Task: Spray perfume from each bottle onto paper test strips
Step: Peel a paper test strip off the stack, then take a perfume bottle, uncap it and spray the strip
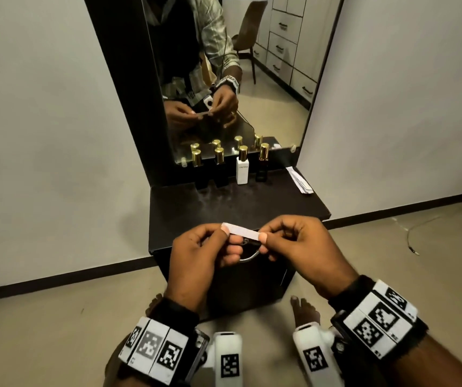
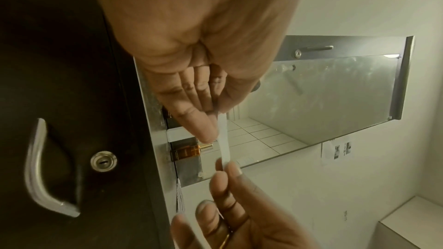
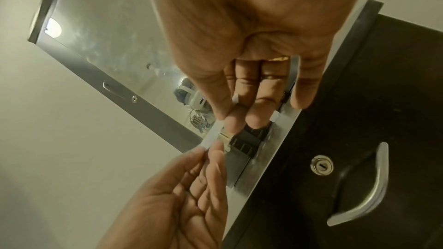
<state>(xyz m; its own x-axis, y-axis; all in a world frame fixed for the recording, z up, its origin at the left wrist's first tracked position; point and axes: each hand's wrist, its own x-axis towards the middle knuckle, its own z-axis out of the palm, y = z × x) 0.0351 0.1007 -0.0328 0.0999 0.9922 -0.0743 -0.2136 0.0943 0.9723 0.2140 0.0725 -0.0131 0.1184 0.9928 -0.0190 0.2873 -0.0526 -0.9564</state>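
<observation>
A white paper test strip [image 1: 242,232] is held level in front of the dark cabinet, above its front edge. My left hand [image 1: 221,236] pinches its left end between thumb and fingers, and my right hand [image 1: 264,240] pinches its right end. The strip [image 2: 224,145] shows between both thumbs in the left wrist view, and the strip [image 3: 212,135] runs between the hands in the right wrist view. Several gold-capped perfume bottles stand at the back against the mirror: two black ones [image 1: 199,170], a white one [image 1: 242,169] and a dark amber one [image 1: 262,163].
A pile of spare paper strips [image 1: 299,180] lies at the back right of the black cabinet top [image 1: 196,208]. The cabinet door has a metal handle [image 1: 249,256] and a lock [image 2: 103,161]. A tall mirror [image 1: 252,79] stands behind. A cable [image 1: 414,241] lies on the floor at right.
</observation>
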